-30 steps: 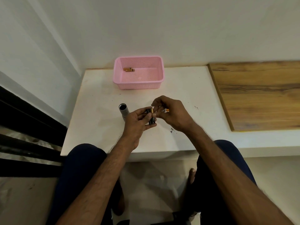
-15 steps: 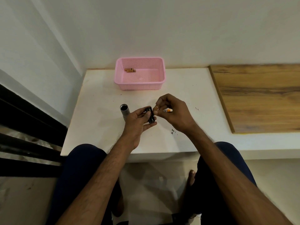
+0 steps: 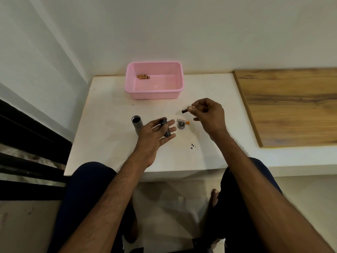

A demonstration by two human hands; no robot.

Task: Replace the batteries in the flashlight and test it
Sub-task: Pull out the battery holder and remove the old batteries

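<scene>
My left hand (image 3: 155,134) holds a black battery holder (image 3: 165,127) across its fingers, above the white table (image 3: 109,139). My right hand (image 3: 209,115) is raised to the right and pinches a small dark battery (image 3: 185,111) between thumb and fingers. The grey flashlight body (image 3: 137,124) lies open-ended on the table just left of my left hand. The flashlight's round end cap (image 3: 181,124) sits between my hands, with an orange-tipped battery (image 3: 185,121) beside it.
A pink plastic basket (image 3: 155,92) stands at the back of the table with two copper-coloured batteries (image 3: 143,77) inside. A wooden board (image 3: 291,106) lies to the right. Small dark specks (image 3: 193,146) mark the table near its front. My knees are below the edge.
My hands have come apart. The right hand has pulled a battery out of the holder and lifted it to the right, uncovering the end cap and the orange-tipped battery on the table.
</scene>
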